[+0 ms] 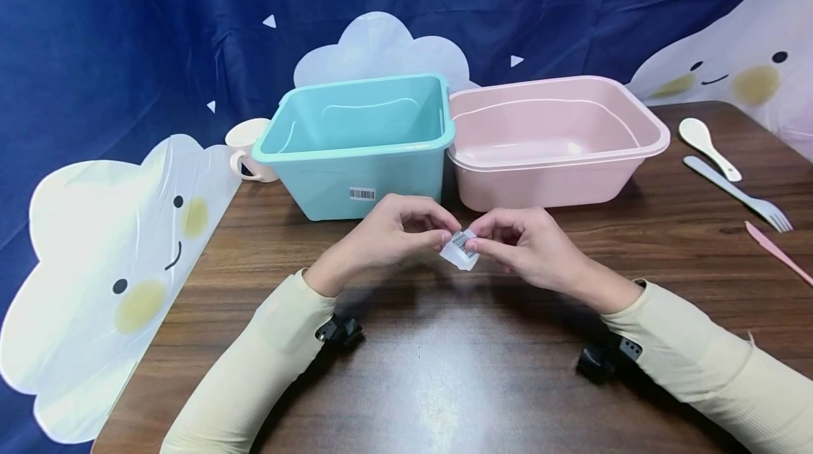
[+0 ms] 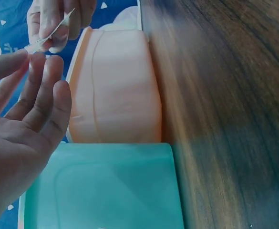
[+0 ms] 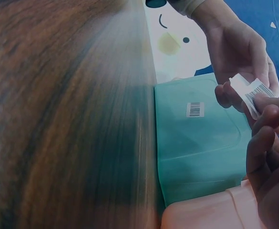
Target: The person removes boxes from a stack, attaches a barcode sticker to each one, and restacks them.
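Left hand (image 1: pixel 406 231) and right hand (image 1: pixel 540 249) pinch the small barcode label (image 1: pixel 459 258) between them, above the table (image 1: pixel 508 383); which layer the left fingertips grip cannot be confirmed. Uneven tension could crease or tear the thin sheet — a sticky face, if present, could cling to a fingertip. Beyond the knuckles, the teal bin (image 1: pixel 324 186) and pink basin (image 1: pixel 540 189) limit forward travel. Room lies toward the person — and rightward, short of the fork (image 1: pixel 737 189).

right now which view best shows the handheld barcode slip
The right wrist view: the barcode slip looks largest there, facing the camera, though partly covered. The head view shows it smaller; the left wrist view, nearly edge-on.
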The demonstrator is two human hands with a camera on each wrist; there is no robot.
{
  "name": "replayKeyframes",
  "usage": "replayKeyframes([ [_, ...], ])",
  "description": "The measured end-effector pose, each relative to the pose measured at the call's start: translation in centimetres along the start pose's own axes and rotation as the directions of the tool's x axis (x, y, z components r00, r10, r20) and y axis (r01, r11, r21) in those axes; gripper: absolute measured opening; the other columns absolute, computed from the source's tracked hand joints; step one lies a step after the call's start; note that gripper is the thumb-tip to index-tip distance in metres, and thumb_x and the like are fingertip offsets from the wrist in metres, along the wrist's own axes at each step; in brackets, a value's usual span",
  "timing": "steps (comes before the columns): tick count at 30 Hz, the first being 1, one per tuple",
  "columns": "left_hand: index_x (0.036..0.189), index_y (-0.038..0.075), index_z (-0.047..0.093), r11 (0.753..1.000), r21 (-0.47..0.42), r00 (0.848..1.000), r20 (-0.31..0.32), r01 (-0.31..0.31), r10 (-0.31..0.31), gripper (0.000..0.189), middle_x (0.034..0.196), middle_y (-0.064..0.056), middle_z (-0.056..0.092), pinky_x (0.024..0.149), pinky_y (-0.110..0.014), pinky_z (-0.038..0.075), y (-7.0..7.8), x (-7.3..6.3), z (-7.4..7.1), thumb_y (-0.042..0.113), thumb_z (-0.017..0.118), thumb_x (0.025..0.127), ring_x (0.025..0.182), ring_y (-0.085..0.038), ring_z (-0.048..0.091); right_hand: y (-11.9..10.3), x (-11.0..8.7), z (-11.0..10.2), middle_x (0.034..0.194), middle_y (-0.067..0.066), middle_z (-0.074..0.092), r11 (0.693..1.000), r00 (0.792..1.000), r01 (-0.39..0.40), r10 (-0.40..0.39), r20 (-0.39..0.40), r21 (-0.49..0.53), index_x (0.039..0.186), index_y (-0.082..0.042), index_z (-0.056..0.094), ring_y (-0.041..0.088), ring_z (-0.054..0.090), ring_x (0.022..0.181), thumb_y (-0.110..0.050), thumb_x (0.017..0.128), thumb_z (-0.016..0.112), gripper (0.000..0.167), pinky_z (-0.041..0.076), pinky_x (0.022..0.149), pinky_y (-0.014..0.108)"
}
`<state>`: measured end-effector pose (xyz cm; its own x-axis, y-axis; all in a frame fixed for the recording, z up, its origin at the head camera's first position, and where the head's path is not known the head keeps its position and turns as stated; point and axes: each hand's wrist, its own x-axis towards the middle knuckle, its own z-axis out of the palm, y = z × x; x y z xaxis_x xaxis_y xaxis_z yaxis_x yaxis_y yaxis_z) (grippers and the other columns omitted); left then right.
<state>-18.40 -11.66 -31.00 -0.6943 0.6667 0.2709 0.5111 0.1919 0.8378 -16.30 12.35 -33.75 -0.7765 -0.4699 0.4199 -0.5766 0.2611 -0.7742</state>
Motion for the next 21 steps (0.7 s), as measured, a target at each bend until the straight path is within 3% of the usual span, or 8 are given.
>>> replayKeyframes([
  [13, 0.101, 0.0, 0.074, 0.999, -0.02, 0.999, 0.018, 0.029, -0.028, 0.011, 0.092, -0.01, 0.074, 0.073, -0.028, 0.056, -0.29, 0.02, 0.23, 0.0, 0.071, 0.091, 0.078, -0.012, 0.066, -0.24, 0.02, 0.02, 0.079, 0.006, 0.075, 0.999, 0.999, -0.028, 0.027, 0.047, 0.023, 0.094, -0.006, 0.076, 0.009, 0.054, 0.049, -0.003, 0.086, 0.078, 0.009, 0.05, 0.043, 0.026],
  [21, 0.099, -0.001, 0.072, 0.998, -0.047, 0.998, 0.04, 0.042, -0.04, 0.008, 0.089, -0.01, 0.071, 0.072, -0.027, 0.057, -0.36, -0.03, 0.32, -0.001, 0.069, 0.091, 0.075, -0.012, 0.064, -0.14, -0.03, -0.03, 0.077, 0.006, 0.074, 0.999, 0.999, -0.023, 0.022, 0.035, 0.027, 0.09, -0.007, 0.074, 0.01, 0.054, 0.048, -0.001, 0.085, 0.078, 0.009, 0.051, 0.043, 0.026],
])
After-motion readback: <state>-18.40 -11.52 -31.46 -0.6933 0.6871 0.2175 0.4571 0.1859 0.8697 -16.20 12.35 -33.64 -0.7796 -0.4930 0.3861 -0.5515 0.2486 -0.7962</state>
